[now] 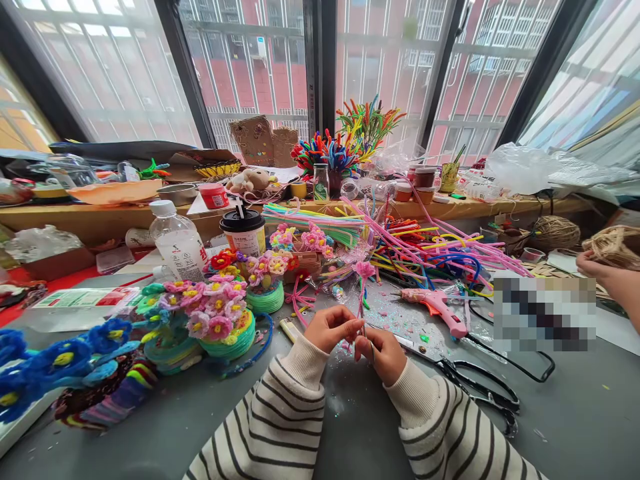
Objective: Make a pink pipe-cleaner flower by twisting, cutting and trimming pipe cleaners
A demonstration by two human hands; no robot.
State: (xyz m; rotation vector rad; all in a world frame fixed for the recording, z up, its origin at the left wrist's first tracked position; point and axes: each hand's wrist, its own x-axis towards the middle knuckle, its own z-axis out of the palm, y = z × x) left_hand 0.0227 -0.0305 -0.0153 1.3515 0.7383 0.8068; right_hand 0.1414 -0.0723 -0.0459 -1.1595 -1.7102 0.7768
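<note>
A small pink pipe-cleaner flower (364, 269) stands upright above my fingertips, its thin stem running down between my two hands. My left hand (330, 328) is closed, thumb and forefinger pinching the stem. Just to its right, my right hand (384, 353) is closed round the lower part of the stem. A thin dark metallic piece shows by the right fingers; I cannot make out what it is. Large black-handled scissors (475, 383) lie right of my right hand. Beyond them rests a pink hot glue gun (435, 307).
Finished pipe-cleaner flower pots (225, 327) crowd the left side, by a plastic bottle (177, 243) and a lidded cup (243, 233). Loose pink pipe cleaners (450, 237) lie behind. Another person's hand (610, 273) holds twine (615, 245) at right. A wooden ledge (100, 217) runs along the windows.
</note>
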